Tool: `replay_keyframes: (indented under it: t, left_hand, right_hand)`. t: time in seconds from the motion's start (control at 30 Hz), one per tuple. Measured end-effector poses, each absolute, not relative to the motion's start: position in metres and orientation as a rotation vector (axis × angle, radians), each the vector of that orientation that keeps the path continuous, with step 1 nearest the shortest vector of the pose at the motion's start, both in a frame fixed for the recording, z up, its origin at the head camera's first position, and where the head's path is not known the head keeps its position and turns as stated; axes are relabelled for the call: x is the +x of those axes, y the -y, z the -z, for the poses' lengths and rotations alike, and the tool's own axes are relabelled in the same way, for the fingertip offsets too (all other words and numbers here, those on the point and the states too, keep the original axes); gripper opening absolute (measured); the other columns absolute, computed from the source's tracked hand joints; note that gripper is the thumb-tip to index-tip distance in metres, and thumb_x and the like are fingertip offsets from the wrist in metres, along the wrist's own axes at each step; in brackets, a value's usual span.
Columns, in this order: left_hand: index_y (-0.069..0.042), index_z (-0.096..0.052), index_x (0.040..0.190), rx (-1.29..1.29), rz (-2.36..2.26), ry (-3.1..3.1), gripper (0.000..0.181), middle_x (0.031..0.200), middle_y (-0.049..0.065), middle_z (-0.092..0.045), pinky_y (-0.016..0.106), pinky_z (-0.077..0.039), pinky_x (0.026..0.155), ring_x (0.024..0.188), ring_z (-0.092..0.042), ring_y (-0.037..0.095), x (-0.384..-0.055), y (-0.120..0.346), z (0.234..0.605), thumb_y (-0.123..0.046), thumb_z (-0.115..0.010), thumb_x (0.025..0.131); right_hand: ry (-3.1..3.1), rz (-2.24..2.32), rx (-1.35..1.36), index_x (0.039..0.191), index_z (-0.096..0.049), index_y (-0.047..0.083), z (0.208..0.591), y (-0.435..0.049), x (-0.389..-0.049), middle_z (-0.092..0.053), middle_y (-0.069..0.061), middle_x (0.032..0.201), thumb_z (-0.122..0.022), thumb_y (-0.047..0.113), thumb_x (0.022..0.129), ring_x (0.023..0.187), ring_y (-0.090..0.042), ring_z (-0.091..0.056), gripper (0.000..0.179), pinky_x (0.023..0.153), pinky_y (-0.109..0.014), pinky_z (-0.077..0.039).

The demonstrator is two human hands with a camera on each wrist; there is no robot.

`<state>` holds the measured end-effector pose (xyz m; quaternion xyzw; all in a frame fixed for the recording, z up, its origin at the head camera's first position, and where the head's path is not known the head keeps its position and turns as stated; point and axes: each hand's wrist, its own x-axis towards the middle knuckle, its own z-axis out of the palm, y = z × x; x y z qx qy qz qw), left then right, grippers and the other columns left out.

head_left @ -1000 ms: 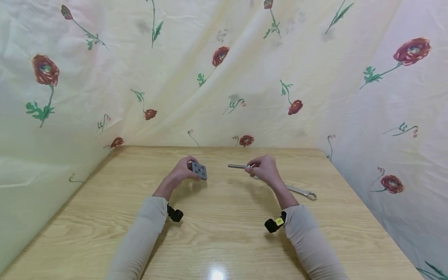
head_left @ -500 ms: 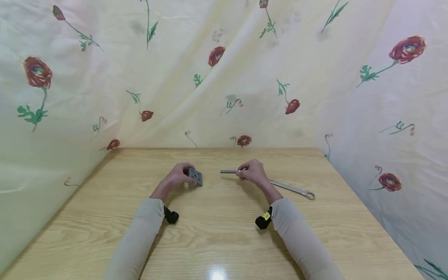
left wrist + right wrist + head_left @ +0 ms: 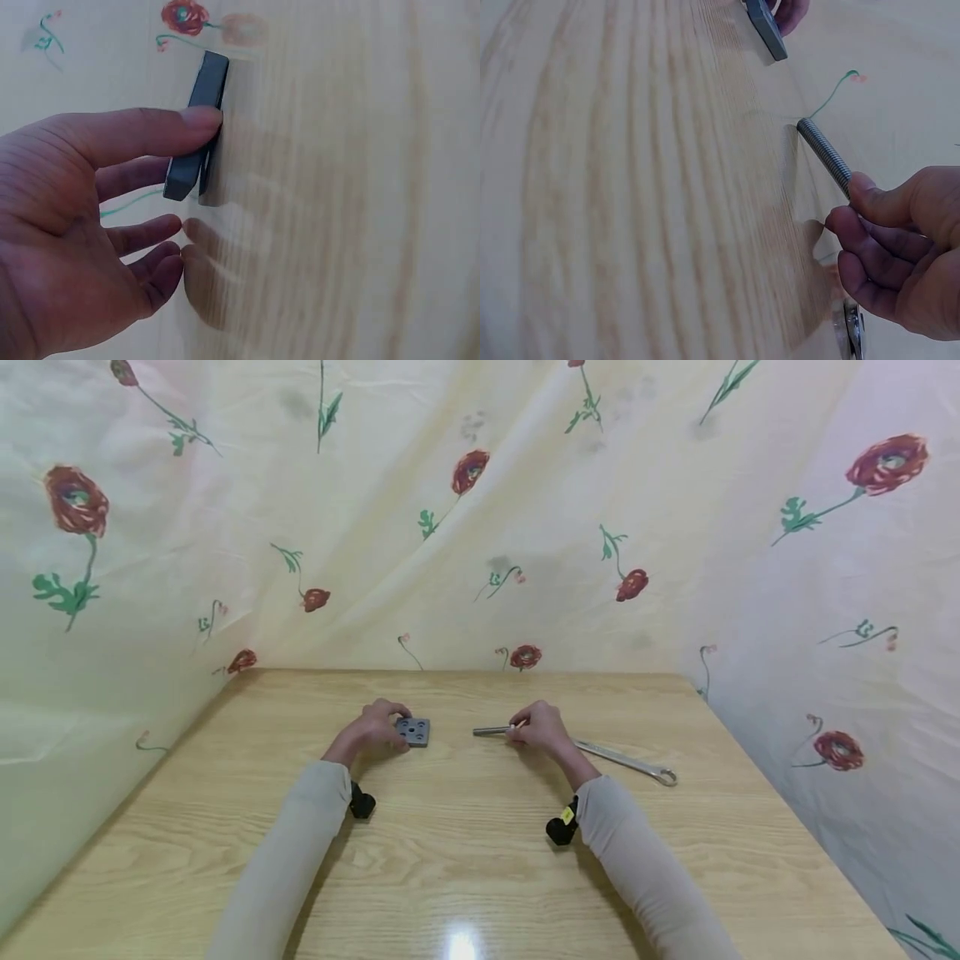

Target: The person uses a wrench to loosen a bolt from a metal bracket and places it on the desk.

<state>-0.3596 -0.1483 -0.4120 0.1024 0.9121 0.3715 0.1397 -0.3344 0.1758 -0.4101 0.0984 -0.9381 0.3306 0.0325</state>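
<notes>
A small grey square plate [image 3: 414, 732] with several holes is held at its left edge by my left hand [image 3: 378, 725]. In the left wrist view the plate [image 3: 208, 79] appears edge-on just over the table, thumb [image 3: 201, 124] on its near side and other fingers partly hidden behind. My right hand [image 3: 542, 727] pinches a metal threaded rod [image 3: 823, 154] between thumb and fingertips. The rod's free end points left toward the plate, a gap between them; its other end is hidden in the hand. Behind the right wrist lies a combination wrench [image 3: 630, 762].
The light wooden table [image 3: 450, 852] runs back to a flowered cloth [image 3: 465, 527] that hangs behind and along both sides. Black wrist cameras sit on both sleeves. The wrench's ring end [image 3: 666, 777] points to the front right.
My left hand has lowered the plate and tilted it flatter, its holed face now upward. The right hand has moved left and slightly down with the rod, uncovering more of the wrench.
</notes>
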Motion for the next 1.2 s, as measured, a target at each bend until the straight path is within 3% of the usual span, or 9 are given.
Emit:
replay_keyframes:
  t: [0.2, 0.43, 0.63, 0.73, 0.8, 1.0, 1.07, 1.2]
  left_hand:
    - [-0.013, -0.059, 0.137, 0.285, -1.069, -2.644, 0.065, 0.148, 0.021, -0.037, 0.055, -0.034, 0.104, 0.126, -0.031, 0.039, -0.364, 0.150, 0.417, -0.007, -0.081, 0.075]
    - [-0.017, -0.037, 0.154, 0.286, -0.961, -2.632, 0.092, 0.159, 0.021, -0.027, 0.066, -0.029, 0.111, 0.139, -0.026, 0.043, -0.361, 0.151, 0.418, -0.016, -0.084, 0.075]
    - [-0.017, -0.025, 0.158, 0.328, -0.921, -2.673, 0.104, 0.165, 0.022, -0.013, 0.073, -0.022, 0.113, 0.149, -0.012, 0.048, -0.358, 0.154, 0.415, -0.026, -0.085, 0.074]
    - [-0.014, -0.022, 0.159, 0.404, -0.916, -2.737, 0.104, 0.166, 0.025, -0.005, 0.076, -0.015, 0.113, 0.151, -0.004, 0.051, -0.356, 0.154, 0.413, -0.032, -0.083, 0.076]
    - [-0.012, -0.020, 0.159, 0.452, -0.893, -2.788, 0.104, 0.166, 0.027, -0.001, 0.076, -0.011, 0.114, 0.151, -0.001, 0.053, -0.355, 0.153, 0.411, -0.037, -0.081, 0.079]
    - [-0.011, -0.015, 0.160, 0.493, -0.823, -2.909, 0.102, 0.166, 0.026, 0.004, 0.076, -0.009, 0.114, 0.152, 0.003, 0.052, -0.352, 0.153, 0.401, -0.047, -0.073, 0.083]
    - [-0.010, -0.014, 0.161, 0.491, -0.824, -2.922, 0.102, 0.166, 0.026, 0.005, 0.077, -0.007, 0.114, 0.152, 0.005, 0.051, -0.350, 0.154, 0.398, -0.049, -0.070, 0.085]
    - [-0.010, -0.010, 0.161, 0.481, -0.809, -2.918, 0.104, 0.167, 0.026, 0.009, 0.077, -0.002, 0.114, 0.153, 0.011, 0.051, -0.346, 0.154, 0.395, -0.052, -0.068, 0.086]
  right_hand:
    - [2.910, -0.998, 0.288, 0.093, -0.079, 0.001, 0.410, -0.173, -0.338, -0.076, -0.008, 0.072, -0.079, 0.014, 0.084, 0.059, -0.005, -0.061, 0.016, 0.060, -0.019, -0.044]
    - [2.981, -0.948, 0.253, 0.094, -0.078, 0.000, 0.414, -0.170, -0.343, -0.076, -0.008, 0.075, -0.080, 0.010, 0.081, 0.067, -0.010, -0.061, 0.017, 0.064, -0.020, -0.044]
    - [3.013, -0.831, 0.306, 0.103, -0.077, -0.002, 0.414, -0.167, -0.345, -0.077, -0.015, 0.104, -0.079, 0.008, 0.080, 0.090, -0.022, -0.067, 0.025, 0.081, -0.033, -0.053]
    - [3.033, -0.771, 0.354, 0.113, -0.072, -0.004, 0.410, -0.170, -0.342, -0.071, -0.020, 0.122, -0.078, 0.009, 0.081, 0.113, -0.033, -0.065, 0.035, 0.098, -0.044, -0.051]
    - [3.049, -0.761, 0.378, 0.121, -0.067, -0.006, 0.405, -0.175, -0.338, -0.067, -0.023, 0.128, -0.076, 0.012, 0.084, 0.117, -0.037, -0.064, 0.043, 0.103, -0.048, -0.049]
    - [3.053, -0.836, 0.321, 0.133, -0.056, -0.008, 0.383, -0.209, -0.329, -0.073, -0.023, 0.104, -0.066, 0.023, 0.095, 0.078, -0.027, -0.072, 0.050, 0.079, -0.041, -0.057]
    - [3.052, -0.807, 0.286, 0.132, -0.057, -0.008, 0.378, -0.222, -0.327, -0.073, -0.024, 0.105, -0.063, 0.025, 0.097, 0.080, -0.027, -0.072, 0.048, 0.077, -0.040, -0.057]
    - [3.050, -0.696, 0.245, 0.130, -0.059, -0.006, 0.376, -0.246, -0.321, -0.067, -0.025, 0.123, -0.059, 0.028, 0.099, 0.103, -0.034, -0.070, 0.046, 0.085, -0.047, -0.056]
